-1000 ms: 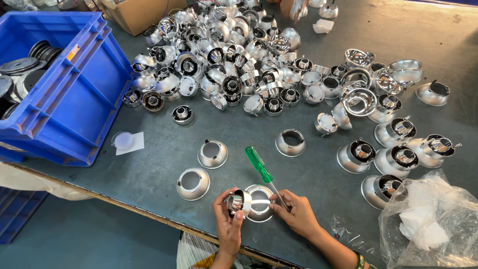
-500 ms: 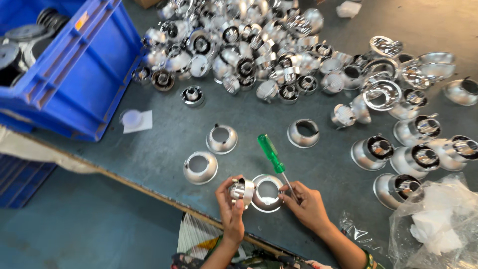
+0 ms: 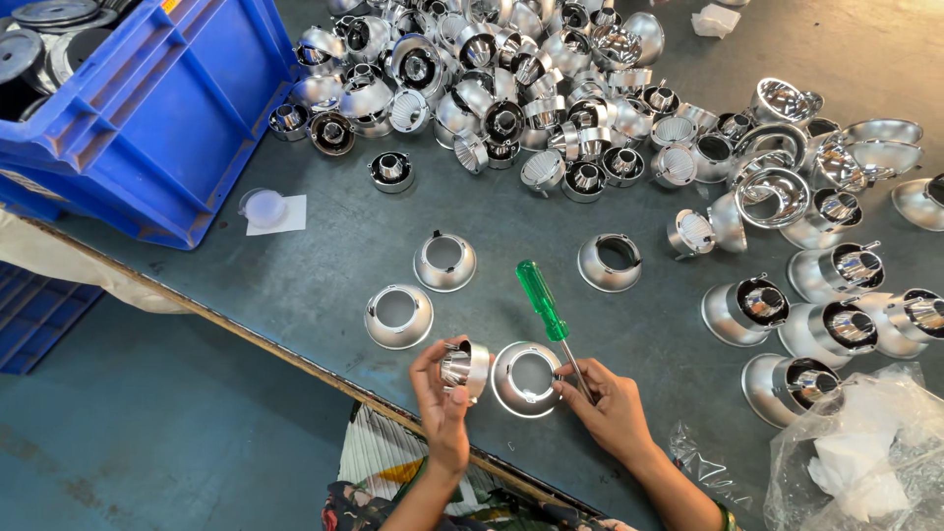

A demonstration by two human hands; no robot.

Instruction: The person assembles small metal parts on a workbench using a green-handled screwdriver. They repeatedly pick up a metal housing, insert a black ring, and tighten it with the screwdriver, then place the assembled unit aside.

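Gripping a small ribbed metal fitting (image 3: 460, 366), the left hand (image 3: 441, 398) is closed around it. The right hand (image 3: 612, 405) pinches a green-handled screwdriver (image 3: 551, 320) beside a silver reflector cup (image 3: 527, 378) on the worktop (image 3: 324, 265).

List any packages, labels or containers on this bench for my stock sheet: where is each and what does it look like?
Blue plastic crate: top left, rectangular, holding dark round parts.
Orange label: small patch on the crate's top rim.
Clear plastic bag: bottom right, crumpled, white material inside.
White paper square: beside the crate, under a round translucent cap.
No screens or signs.
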